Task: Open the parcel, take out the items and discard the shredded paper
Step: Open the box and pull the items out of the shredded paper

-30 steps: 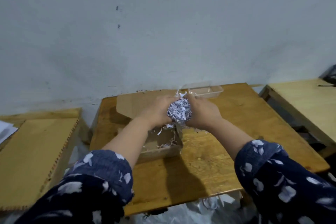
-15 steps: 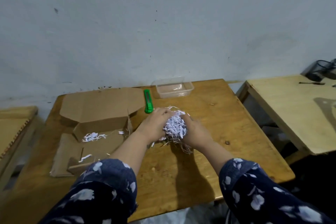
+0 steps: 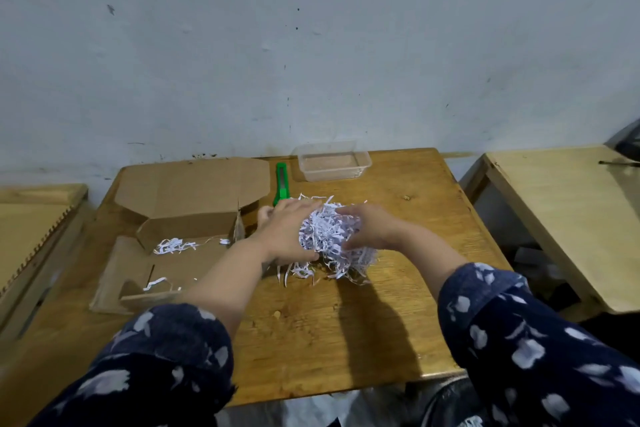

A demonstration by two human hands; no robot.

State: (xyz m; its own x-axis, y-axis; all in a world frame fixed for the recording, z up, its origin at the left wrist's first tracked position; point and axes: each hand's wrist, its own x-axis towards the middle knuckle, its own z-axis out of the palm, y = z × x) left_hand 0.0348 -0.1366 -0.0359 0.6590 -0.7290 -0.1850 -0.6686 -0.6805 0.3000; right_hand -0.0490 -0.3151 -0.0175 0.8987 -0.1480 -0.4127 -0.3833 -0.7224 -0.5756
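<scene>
A clump of white shredded paper (image 3: 329,236) rests on the wooden table (image 3: 398,288) near its middle. My left hand (image 3: 284,232) presses against its left side and my right hand (image 3: 370,225) cups its right side, so both grip the clump. The brown cardboard parcel (image 3: 187,229) lies open to the left, flaps spread flat, with a few loose paper strips (image 3: 173,246) inside. Strands trail from the clump onto the table in front.
A green utility knife (image 3: 281,184) lies beyond my left hand. A clear plastic container (image 3: 332,163) stands at the table's far edge by the wall. Another wooden table (image 3: 568,218) is at the right, a wooden board (image 3: 31,232) at the left.
Both hands carried the paper clump out of the box and set it down on the table to the right of the box. The clump has loosened and spread.
</scene>
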